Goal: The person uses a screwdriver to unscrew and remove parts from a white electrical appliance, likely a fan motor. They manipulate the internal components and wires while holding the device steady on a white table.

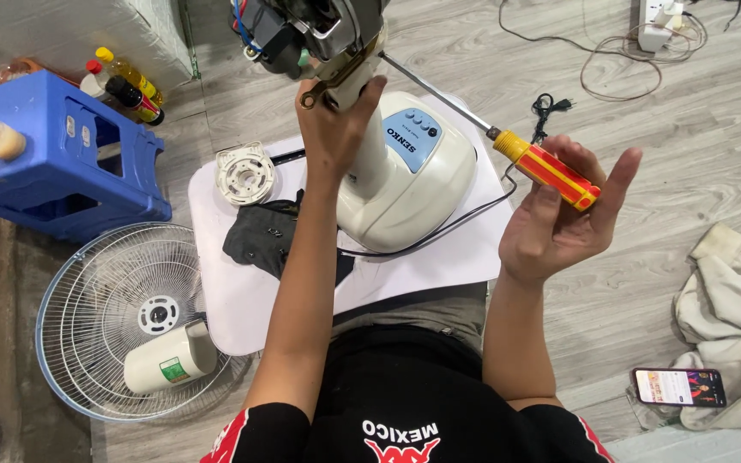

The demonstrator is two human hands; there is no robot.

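Observation:
A cream table fan body (pixel 405 184) with a blue button panel stands on a white board (pixel 242 283) in front of me. My left hand (pixel 336 120) grips the fan's neck just below the dark motor head (pixel 302 30). My right hand (pixel 559 214) holds a screwdriver (pixel 551 171) with a yellow and red handle, fingers partly spread; its long shaft reaches up left to the motor head.
A wire fan guard (pixel 87 343) lies on the floor at left with a cream motor cover (pixel 169 358) on it. A white round plastic part (pixel 244 174) and a dark cloth (pixel 259 236) rest on the board. Blue stool (pixel 53 163) far left, phone (pixel 677 386) and rag (pixel 731 317) right, power strip (pixel 662 26) beyond.

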